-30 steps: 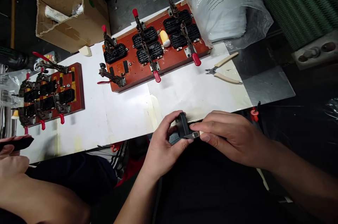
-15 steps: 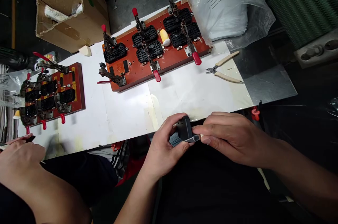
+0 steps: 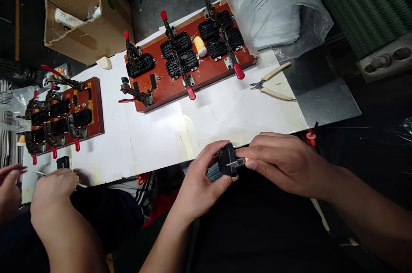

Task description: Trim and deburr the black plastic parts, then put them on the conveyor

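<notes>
My left hand (image 3: 202, 178) grips a small black plastic part (image 3: 228, 159) between thumb and fingers, just past the table's front edge. My right hand (image 3: 283, 163) is closed round a small knife (image 3: 237, 163); its short metal blade lies against the black part, and a pale bit of handle shows at my fingertips. My right index finger reaches close to the part's edge. Most of the handle is hidden in my hand. On the white table top beyond my hands lie cutting pliers (image 3: 272, 82) with cream handles, their jaws apart.
A red fixture board (image 3: 151, 103) carries toggle clamps, black parts and a yellow-white plug (image 3: 200, 46). Behind it lie a plastic bag (image 3: 277, 11) and a cardboard box (image 3: 86, 41). At left, a co-worker's hands (image 3: 54, 187) are near a second clamp board (image 3: 98, 105).
The blade has moved up from the part's lower edge onto its middle, and the part has turned slightly in my left hand. The co-worker's hands have shifted right.
</notes>
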Tool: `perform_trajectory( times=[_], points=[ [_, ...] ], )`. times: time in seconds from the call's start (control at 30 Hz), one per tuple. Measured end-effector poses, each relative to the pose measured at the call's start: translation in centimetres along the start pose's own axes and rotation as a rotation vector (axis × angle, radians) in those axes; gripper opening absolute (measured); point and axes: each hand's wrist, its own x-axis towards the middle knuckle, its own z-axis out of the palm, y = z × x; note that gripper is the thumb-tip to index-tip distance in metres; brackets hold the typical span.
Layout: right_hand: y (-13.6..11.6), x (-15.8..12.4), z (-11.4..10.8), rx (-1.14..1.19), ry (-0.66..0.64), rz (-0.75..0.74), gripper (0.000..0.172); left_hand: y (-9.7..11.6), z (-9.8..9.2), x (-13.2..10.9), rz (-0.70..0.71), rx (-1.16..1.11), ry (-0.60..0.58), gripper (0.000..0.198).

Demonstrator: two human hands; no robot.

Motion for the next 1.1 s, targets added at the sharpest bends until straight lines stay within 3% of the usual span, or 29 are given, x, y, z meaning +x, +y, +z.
perform_trajectory(
  times=[0.1, 0.27, 0.37, 0.5, 0.63, 0.9, 1.1],
  points=[
    [0.5, 0.2, 0.0, -0.02, 0.028, 0.013, 0.025, 0.1, 0.1, -0.1, 0.009, -0.006, 0.001, 0.062],
    [1.4, 0.6, -0.3, -0.191, 0.211, 0.177, 0.025, 0.9, 0.4, -0.2, 0.014, -0.057, -0.06, 0.062],
    [1.1, 0.5, -0.7, -0.122, 0.162, 0.183, 0.026, 0.8, 0.3, -0.2, 0.007, -0.104, -0.037, 0.064],
    [0.0, 0.1, -0.9, 0.037, 0.03, 0.069, 0.028, 0.4, 0.1, -0.2, -0.011, -0.145, -0.003, 0.067],
    [-0.7, -0.1, -0.7, 0.062, -0.01, 0.035, 0.027, 0.4, 0.1, -0.2, -0.023, -0.153, -0.01, 0.067],
    [-0.1, 0.4, -0.4, 0.017, 0.018, 0.045, 0.025, 0.4, 0.0, -0.2, -0.008, -0.128, -0.024, 0.067],
    [1.3, 0.8, -0.5, -0.185, 0.198, 0.271, 0.025, 1.1, 0.3, -0.4, -0.006, -0.164, -0.123, 0.067]
  ],
)
